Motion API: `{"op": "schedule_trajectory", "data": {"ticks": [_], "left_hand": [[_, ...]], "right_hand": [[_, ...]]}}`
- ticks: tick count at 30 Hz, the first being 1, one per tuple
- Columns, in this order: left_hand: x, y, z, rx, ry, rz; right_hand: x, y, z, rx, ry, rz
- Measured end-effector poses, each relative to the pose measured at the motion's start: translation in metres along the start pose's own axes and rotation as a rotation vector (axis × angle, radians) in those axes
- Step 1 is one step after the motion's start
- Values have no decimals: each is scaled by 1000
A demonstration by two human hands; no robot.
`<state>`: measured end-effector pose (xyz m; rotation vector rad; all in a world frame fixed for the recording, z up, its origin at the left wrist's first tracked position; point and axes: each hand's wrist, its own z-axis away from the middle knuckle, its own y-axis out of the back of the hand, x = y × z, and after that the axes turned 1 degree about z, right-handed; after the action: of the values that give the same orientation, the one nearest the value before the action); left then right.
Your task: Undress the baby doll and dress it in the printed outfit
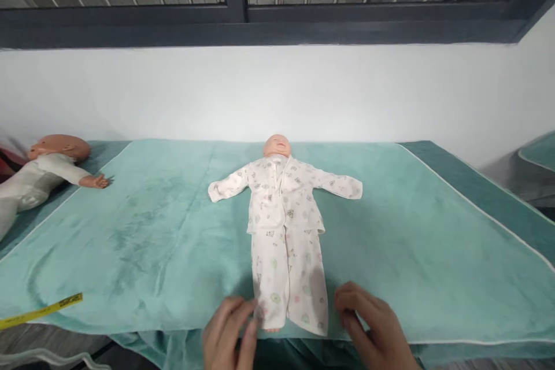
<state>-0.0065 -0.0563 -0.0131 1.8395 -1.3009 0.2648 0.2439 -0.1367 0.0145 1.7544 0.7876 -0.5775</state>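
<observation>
A baby doll lies on its back, head toward the wall, with both arms spread out to the sides. It wears a white printed long-sleeved top and matching trousers. A sliver of a foot shows under the left trouser cuff. My left hand is at that cuff, its fingertips at the cloth edge; the fingers are loosely bent and apart, with no clear grip. My right hand hovers just right of the other trouser leg, thumb and fingers curved with a gap between them, holding nothing.
A green towel-like cover spreads over the table. At the far left lies a second doll in a pale bodysuit. A yellow strip rests near the front left edge. Behind stand a white wall and a dark-framed window.
</observation>
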Motion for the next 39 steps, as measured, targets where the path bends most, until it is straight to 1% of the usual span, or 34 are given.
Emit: {"op": "schedule_trajectory", "data": {"ticks": [2, 4, 6, 8, 10, 13, 15, 16, 18, 19, 20, 22, 24, 25, 26, 28, 30, 32, 34, 37, 39], "left_hand": [[-11, 1, -30, -27, 66, 81], [-20, -4, -70, -5, 145, 118], [-28, -17, -114, -3, 230, 144], [-35, -36, -159, -4, 278, 164], [-41, -56, -201, -25, 296, 149], [-49, -83, -252, -149, 359, 72], [-53, -93, -276, -260, 407, 29], [-55, -95, -284, -313, 421, 27], [-56, -94, -294, -406, 441, 101], [-55, -93, -297, -433, 460, 185], [-53, -91, -298, -427, 491, 299], [-48, -90, -299, -365, 567, 573], [-43, -94, -298, -324, 611, 802], [-43, -98, -297, -306, 614, 857], [-43, -102, -296, -288, 609, 864], [-47, -109, -293, -199, 601, 760], [-54, -113, -290, -122, 583, 604], [-60, -115, -291, -154, 537, 492], [-65, -115, -295, -238, 483, 427], [-71, -116, -302, -324, 456, 386], [-75, -118, -304, -337, 460, 380]], "right_hand": [[1, 15, -24, 82, -38, 27], [1, 26, -59, 159, -90, 61], [3, 32, -103, 218, -131, 65], [6, 32, -152, 231, -178, 53], [11, 27, -199, 221, -259, 107], [23, 18, -257, 172, -363, 236], [33, 14, -283, 148, -381, 259], [39, 13, -293, 138, -378, 250], [50, 13, -304, 112, -358, 215], [54, 13, -306, 103, -342, 187], [59, 13, -307, 104, -328, 156], [65, 12, -306, 135, -307, 92], [68, 9, -303, 175, -298, -71], [68, 7, -302, 190, -299, -183], [69, 6, -301, 201, -307, -296], [70, 5, -300, 214, -348, -456], [71, 5, -301, 215, -397, -485], [72, 6, -302, 196, -422, -486], [72, 5, -303, 179, -427, -483], [73, 4, -305, 167, -420, -454], [74, 3, -306, 166, -399, -415]]}}
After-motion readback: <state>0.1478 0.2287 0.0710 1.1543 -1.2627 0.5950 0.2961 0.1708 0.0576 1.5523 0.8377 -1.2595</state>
